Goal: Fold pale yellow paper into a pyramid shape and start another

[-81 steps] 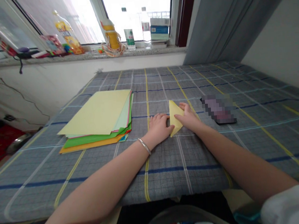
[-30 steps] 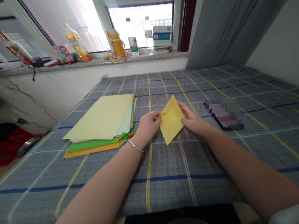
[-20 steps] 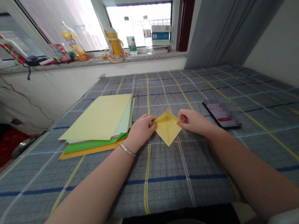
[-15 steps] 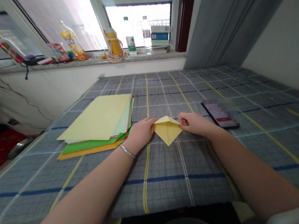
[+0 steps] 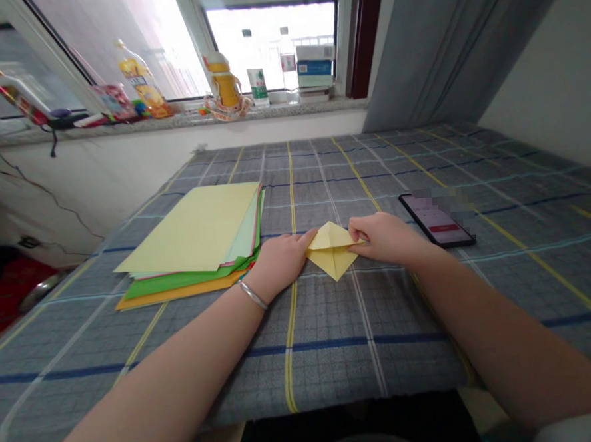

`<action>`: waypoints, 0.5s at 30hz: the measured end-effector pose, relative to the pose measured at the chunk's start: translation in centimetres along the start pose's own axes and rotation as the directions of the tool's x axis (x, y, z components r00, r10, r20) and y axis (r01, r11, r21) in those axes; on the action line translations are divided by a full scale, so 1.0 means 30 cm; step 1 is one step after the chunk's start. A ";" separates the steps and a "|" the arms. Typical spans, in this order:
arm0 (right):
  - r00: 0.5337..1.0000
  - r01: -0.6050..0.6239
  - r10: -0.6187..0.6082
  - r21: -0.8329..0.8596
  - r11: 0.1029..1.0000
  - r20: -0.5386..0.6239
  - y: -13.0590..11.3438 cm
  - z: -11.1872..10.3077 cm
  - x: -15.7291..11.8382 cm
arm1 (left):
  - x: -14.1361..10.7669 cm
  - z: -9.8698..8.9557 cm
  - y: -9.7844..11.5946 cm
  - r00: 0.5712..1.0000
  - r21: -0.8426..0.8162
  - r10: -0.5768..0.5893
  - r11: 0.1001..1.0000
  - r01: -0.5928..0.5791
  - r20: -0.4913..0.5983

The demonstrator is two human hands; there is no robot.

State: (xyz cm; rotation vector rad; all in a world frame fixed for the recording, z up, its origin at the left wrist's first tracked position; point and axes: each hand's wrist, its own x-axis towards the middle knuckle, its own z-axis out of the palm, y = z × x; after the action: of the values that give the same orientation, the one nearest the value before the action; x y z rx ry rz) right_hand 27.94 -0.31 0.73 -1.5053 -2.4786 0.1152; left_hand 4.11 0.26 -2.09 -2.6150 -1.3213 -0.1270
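A small folded yellow paper (image 5: 334,264) lies on the plaid cloth in front of me, diamond-shaped, with a flap across its middle and a crease down the centre. My left hand (image 5: 285,258) is at its left corner, with fingers closed on the edge and one finger reaching onto the upper part. My right hand (image 5: 379,238) pinches the right corner between thumb and curled fingers. The top point of the paper points away from me.
A stack of coloured paper sheets (image 5: 190,231) lies to the left on the plaid cloth (image 5: 335,372). A phone (image 5: 438,220) rests at the right. Bottles, a yellow cup (image 5: 226,85) and boxes (image 5: 315,70) line the windowsill at the back.
The upper part of the paper has opened out flatter and shows a taller peak. A left finger has moved onto it, and my right hand has shifted slightly left.
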 end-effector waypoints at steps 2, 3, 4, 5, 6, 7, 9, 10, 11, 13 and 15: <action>1.000 0.018 -0.019 -0.048 0.999 -0.018 -0.017 -0.001 -0.002 | 0.000 -0.008 0.003 1.000 0.018 -0.003 1.000 0.003 0.010; 0.999 0.033 -0.033 -0.075 0.997 -0.011 -0.018 0.003 -0.002 | 0.000 -0.013 0.003 1.000 0.027 -0.007 1.000 0.006 0.020; 0.998 0.058 -0.057 -0.095 0.994 0.012 -0.015 0.008 -0.002 | 0.000 -0.018 0.004 0.999 0.034 -0.012 0.999 0.011 0.034; 0.995 0.090 -0.085 -0.108 0.990 0.047 -0.009 0.015 -0.001 | 0.000 -0.022 0.003 0.999 0.039 -0.019 0.999 0.017 0.048; 0.989 0.124 -0.114 -0.112 0.986 0.090 0.000 0.023 0.000 | -0.001 -0.026 0.003 0.998 0.040 -0.024 0.999 0.021 0.063; 0.982 0.151 -0.136 -0.111 0.982 0.133 0.009 0.031 0.002 | -0.002 -0.030 0.003 0.997 0.041 -0.027 0.999 0.024 0.078; 0.969 0.175 -0.152 -0.107 0.979 0.194 0.024 0.046 0.005 | -0.003 -0.034 0.003 0.994 0.043 -0.030 0.999 0.026 0.104; 0.967 0.174 -0.148 -0.109 0.979 0.209 0.028 0.050 0.007 | -0.004 -0.035 0.004 0.993 0.047 -0.029 0.999 0.024 0.111; 0.966 0.171 -0.144 -0.114 0.979 0.215 0.029 0.053 0.007 | -0.005 -0.036 0.005 0.993 0.051 -0.029 0.998 0.023 0.116; 0.965 0.180 -0.149 -0.127 0.976 0.218 0.024 0.052 0.007 | -0.008 -0.036 0.008 0.993 0.056 -0.035 0.998 0.028 0.117; 0.959 0.199 -0.165 -0.137 0.970 0.228 0.012 0.045 0.005 | -0.009 -0.036 0.012 0.994 0.052 -0.044 0.998 0.039 0.096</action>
State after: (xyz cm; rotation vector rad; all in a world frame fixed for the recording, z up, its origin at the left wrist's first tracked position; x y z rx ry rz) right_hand 27.86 0.07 -0.63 -1.3766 -2.8486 0.0515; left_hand 4.25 -0.41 -1.16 -2.5823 -1.3916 0.0272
